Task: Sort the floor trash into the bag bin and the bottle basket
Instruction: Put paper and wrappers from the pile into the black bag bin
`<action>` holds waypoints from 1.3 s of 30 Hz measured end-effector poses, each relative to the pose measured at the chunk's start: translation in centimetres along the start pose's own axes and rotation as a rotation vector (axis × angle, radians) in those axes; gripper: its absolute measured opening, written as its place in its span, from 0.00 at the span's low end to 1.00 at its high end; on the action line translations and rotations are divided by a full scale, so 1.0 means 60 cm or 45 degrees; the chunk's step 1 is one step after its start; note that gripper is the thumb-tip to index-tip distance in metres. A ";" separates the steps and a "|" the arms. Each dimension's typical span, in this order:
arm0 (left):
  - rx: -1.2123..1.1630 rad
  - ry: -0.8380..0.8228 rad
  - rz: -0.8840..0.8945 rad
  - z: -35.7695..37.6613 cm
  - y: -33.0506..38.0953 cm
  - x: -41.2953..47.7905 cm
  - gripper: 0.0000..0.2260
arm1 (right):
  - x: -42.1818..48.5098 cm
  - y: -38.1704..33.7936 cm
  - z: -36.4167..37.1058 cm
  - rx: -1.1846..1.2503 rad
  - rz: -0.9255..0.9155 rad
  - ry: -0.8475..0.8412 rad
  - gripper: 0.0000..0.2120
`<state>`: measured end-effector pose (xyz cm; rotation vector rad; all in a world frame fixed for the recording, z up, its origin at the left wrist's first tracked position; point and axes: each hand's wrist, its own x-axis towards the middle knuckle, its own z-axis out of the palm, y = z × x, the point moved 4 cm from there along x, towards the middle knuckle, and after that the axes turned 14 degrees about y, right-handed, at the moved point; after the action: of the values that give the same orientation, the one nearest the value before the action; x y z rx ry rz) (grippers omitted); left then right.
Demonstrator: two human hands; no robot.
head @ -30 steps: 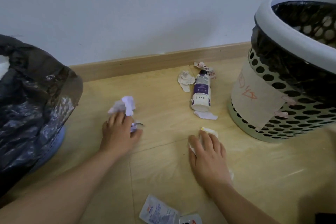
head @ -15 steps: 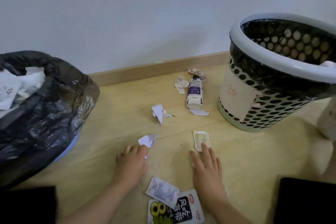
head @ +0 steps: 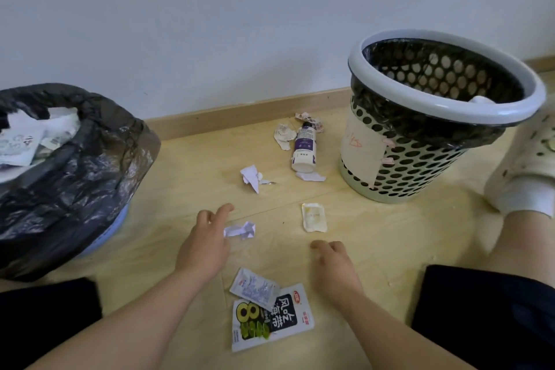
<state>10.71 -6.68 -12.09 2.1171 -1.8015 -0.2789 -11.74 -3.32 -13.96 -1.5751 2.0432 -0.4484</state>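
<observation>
Positions are taken from the perforated basket [head: 420, 171].

- White bottle [head: 304, 144], purple label: lies on its side on the wooden floor [head: 390, 249], just beside the basket on the bag-bin side, not touching it, base end toward the person.
- Torn printed wrapper [head: 310, 123] at the bottle's cap end. Crumpled paper [head: 283, 137] against the bottle's side away from the basket. Flat white scrap [head: 310, 176] at the bottle's base.
- Crumpled white sheet [head: 250, 178]: same side of the basket, further out than the bottle.
- Yellowish sachet [head: 313, 217]: flat on the floor, near the basket, toward the person.
- Small folded paper [head: 240, 230]: further from the basket than the yellowish sachet.
- White sachet [head: 255, 288]: overlaps a corner of a black-and-green snack packet [head: 271, 321]. Both are well apart from the basket, between the forearms.

Left hand [head: 204, 245]: low over the floor, fingers spread and mostly straight, holding nothing. The small folded paper is just beside it; contact cannot be told.
Right hand [head: 333, 264]: between the yellowish sachet and the snack packet, fingers loosely curled downward, nothing seen in them.

The basket stands upright with a grey rim, a black liner and a taped paper label [head: 359, 150] in red writing facing the bottle.
Bag bin [head: 75, 165]: lined with a black bag, well apart from the basket, across the trash. White papers [head: 27, 135] lie in its mouth.
Foot in a white sock and cream clog [head: 528, 165]: just beside the basket, on the side away from the bag bin.
</observation>
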 end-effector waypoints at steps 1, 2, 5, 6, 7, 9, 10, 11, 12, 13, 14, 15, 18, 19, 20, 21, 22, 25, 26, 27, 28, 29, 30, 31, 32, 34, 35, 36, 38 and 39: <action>0.030 -0.064 0.049 0.004 0.005 0.000 0.27 | -0.001 -0.001 0.004 -0.087 -0.048 -0.063 0.21; 0.080 -0.150 0.108 0.011 0.010 -0.001 0.29 | -0.002 -0.003 0.007 -0.149 -0.083 -0.101 0.21; 0.183 -0.380 0.186 0.035 0.011 -0.004 0.33 | 0.002 -0.004 0.007 -0.185 -0.094 -0.151 0.20; 0.182 -0.431 0.170 0.041 0.009 -0.005 0.33 | 0.003 -0.004 0.007 -0.182 -0.096 -0.165 0.21; 0.174 -0.461 0.149 0.047 0.008 -0.006 0.32 | 0.006 -0.003 0.007 -0.180 -0.101 -0.181 0.21; 0.138 -0.456 0.118 0.055 0.005 -0.006 0.29 | 0.011 -0.002 0.007 -0.160 -0.101 -0.205 0.22; 0.102 -0.434 0.102 0.057 0.006 -0.006 0.27 | 0.014 0.000 0.007 -0.136 -0.094 -0.214 0.21; 0.060 -0.405 0.086 0.058 0.007 -0.006 0.24 | 0.018 0.001 0.007 -0.110 -0.087 -0.220 0.21; 0.023 -0.380 0.074 0.057 0.009 -0.007 0.21 | 0.022 0.002 0.006 -0.084 -0.077 -0.221 0.20; -0.003 -0.365 0.061 0.058 0.010 -0.008 0.17 | 0.025 0.004 0.005 -0.059 -0.066 -0.219 0.19; -0.013 -0.348 0.051 0.058 0.010 -0.008 0.12 | 0.029 0.005 0.004 -0.037 -0.058 -0.215 0.19; -0.001 -0.335 0.042 0.058 0.010 -0.008 0.07 | 0.032 0.005 0.002 -0.011 -0.050 -0.201 0.18; 0.087 -0.379 0.054 0.054 0.015 -0.006 0.05 | 0.039 0.011 -0.004 0.215 0.065 -0.124 0.15; 0.111 -0.403 0.058 0.055 0.016 -0.003 0.07 | 0.042 0.014 -0.003 0.329 0.133 -0.098 0.14; 0.130 -0.395 0.050 0.053 0.018 0.002 0.08 | 0.045 0.017 -0.004 0.422 0.194 -0.068 0.14; 0.167 -0.357 0.043 0.049 0.021 0.009 0.08 | 0.051 0.019 -0.003 0.480 0.239 -0.022 0.14; 0.231 -0.297 0.044 0.043 0.024 0.017 0.08 | 0.060 0.021 -0.004 0.511 0.275 0.048 0.14; 0.383 -0.067 0.055 0.029 0.043 0.058 0.11 | 0.102 0.016 -0.016 0.538 0.355 0.314 0.15; 0.379 -0.008 0.061 0.027 0.051 0.075 0.13 | 0.118 0.008 -0.020 0.524 0.345 0.367 0.16; 0.370 0.043 0.079 0.027 0.059 0.091 0.15 | 0.133 -0.001 -0.026 0.488 0.299 0.408 0.18; 0.368 0.088 0.102 0.030 0.068 0.113 0.16 | 0.154 -0.011 -0.027 0.440 0.237 0.431 0.21; 0.381 0.125 0.123 0.032 0.076 0.131 0.18 | 0.169 -0.022 -0.029 0.379 0.175 0.432 0.24; 0.415 0.145 0.150 0.036 0.084 0.153 0.20 | 0.185 -0.033 -0.027 0.297 0.122 0.411 0.27; 0.458 0.138 0.173 0.043 0.091 0.172 0.22 | 0.200 -0.043 -0.024 0.195 0.075 0.375 0.29; 0.498 0.107 0.183 0.051 0.096 0.189 0.25 | 0.212 -0.053 -0.022 0.080 0.025 0.325 0.30; 0.501 -0.025 0.127 0.074 0.101 0.216 0.27 | 0.234 -0.067 -0.013 -0.117 -0.066 0.222 0.30; 0.490 -0.097 0.094 0.086 0.099 0.223 0.26 | 0.241 -0.072 -0.008 -0.186 -0.104 0.177 0.30; 0.481 -0.139 0.079 0.097 0.097 0.224 0.24 | 0.246 -0.075 -0.003 -0.238 -0.131 0.144 0.29; 0.473 -0.132 0.107 0.107 0.093 0.218 0.20 | 0.251 -0.078 0.005 -0.309 -0.158 0.115 0.28; 0.464 -0.109 0.134 0.108 0.092 0.215 0.18 | 0.251 -0.076 0.006 -0.321 -0.159 0.119 0.27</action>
<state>5.54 -20.94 -15.01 2.2626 -2.1421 -0.0131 -10.78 -19.02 -14.73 -1.8698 2.1477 -0.3245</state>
